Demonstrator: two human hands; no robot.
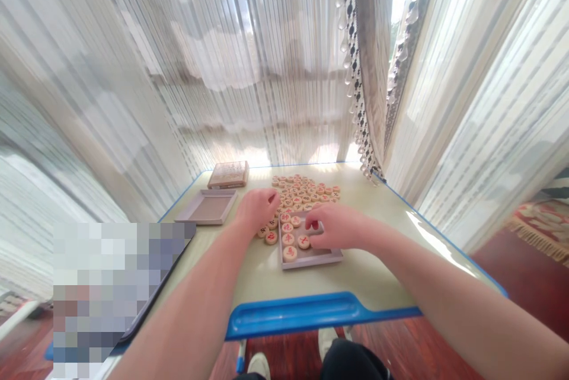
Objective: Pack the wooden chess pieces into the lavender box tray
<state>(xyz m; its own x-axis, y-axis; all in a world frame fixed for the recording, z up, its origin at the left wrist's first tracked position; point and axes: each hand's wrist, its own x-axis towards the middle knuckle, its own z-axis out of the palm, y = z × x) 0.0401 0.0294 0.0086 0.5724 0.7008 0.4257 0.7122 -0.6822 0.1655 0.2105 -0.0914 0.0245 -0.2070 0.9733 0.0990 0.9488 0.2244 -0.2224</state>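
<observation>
Round wooden Chinese chess pieces [304, 197] with red or dark characters lie in a loose spread on the table. A shallow open box tray [311, 262] in front of them holds several red-marked pieces [287, 239] along its left side. My left hand [260, 209] is at the left edge of the spread, its fingers curled closed; whatever they hold is hidden. Over the tray, my right hand [335, 226] has bent fingers, with the thumb at the edge of a red-marked piece [304, 242]. Its other fingertips point down, and anything under them is hidden.
An empty box lid [208, 207] lies at the left, with a closed flat box [228, 173] behind it. A dark-edged device [157, 291], mostly pixelated, sits at the near left. The pale table [377, 276] has a blue edge; striped curtains [267, 72] hang behind.
</observation>
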